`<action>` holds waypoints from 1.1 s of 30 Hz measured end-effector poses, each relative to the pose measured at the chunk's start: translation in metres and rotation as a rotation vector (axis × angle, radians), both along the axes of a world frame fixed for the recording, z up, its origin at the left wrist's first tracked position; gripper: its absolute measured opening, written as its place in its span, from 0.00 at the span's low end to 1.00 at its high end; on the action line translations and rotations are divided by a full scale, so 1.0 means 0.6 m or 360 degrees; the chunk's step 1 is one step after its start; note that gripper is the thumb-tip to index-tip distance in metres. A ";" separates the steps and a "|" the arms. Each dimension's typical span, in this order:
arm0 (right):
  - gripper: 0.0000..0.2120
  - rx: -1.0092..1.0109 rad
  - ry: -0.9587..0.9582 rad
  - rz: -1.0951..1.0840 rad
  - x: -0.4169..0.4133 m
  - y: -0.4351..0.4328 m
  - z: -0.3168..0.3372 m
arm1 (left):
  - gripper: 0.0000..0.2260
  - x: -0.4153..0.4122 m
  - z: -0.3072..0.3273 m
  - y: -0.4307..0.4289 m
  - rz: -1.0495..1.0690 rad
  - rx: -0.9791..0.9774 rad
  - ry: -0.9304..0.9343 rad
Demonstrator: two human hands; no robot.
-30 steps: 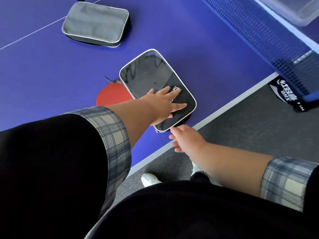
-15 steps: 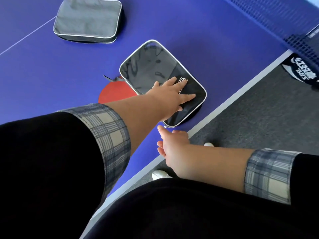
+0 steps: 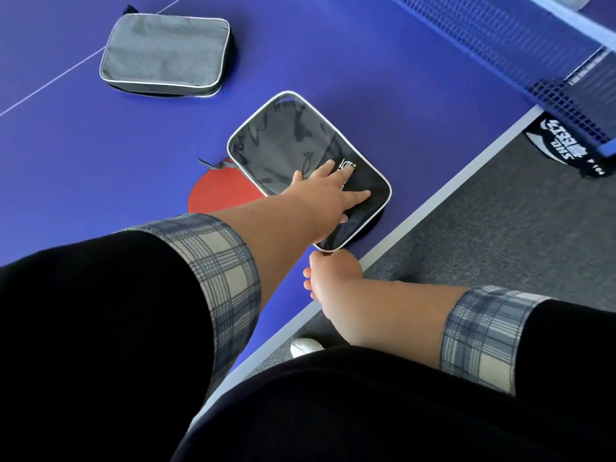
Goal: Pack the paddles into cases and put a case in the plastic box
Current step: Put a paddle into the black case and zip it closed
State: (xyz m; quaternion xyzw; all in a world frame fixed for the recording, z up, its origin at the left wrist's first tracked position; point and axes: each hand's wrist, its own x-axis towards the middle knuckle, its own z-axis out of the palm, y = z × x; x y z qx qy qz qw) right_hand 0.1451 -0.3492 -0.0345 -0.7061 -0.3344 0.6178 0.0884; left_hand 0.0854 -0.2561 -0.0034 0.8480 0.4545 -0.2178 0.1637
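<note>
A black paddle case with white piping lies near the table's side edge. My left hand rests flat on its near half, fingers spread, pressing it down. A red paddle sticks out from under the case's left side, and a dark rounded edge shows under its near right corner. My right hand is at the case's nearest corner, fingers pinched on what looks like the zipper pull. A second, grey case lies shut at the far left, away from both hands.
The blue table ends in a white edge line, with grey carpet beyond. The net and its black clamp are at the upper right. A white shoe shows below the table edge.
My right hand has slid left along the case's near edge to its nearest corner. My left hand has stayed flat on the case. The view has shifted slightly.
</note>
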 end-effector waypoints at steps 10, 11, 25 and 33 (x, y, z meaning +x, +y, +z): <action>0.14 0.0464 -0.0629 0.0630 0.086 -0.027 0.002 | 0.29 -0.010 -0.008 -0.015 -0.0122 0.0139 0.0079; 0.15 0.0480 -0.0654 0.0645 0.091 -0.024 0.003 | 0.29 -0.011 -0.010 -0.015 -0.0124 0.0144 0.0077; 0.14 0.0672 -0.0876 0.0920 0.182 0.028 0.013 | 0.27 0.011 0.004 -0.013 0.0012 0.0008 0.0086; 0.13 0.0693 -0.0898 0.1086 0.268 0.115 0.013 | 0.28 0.030 0.013 -0.015 0.0198 -0.0050 0.0114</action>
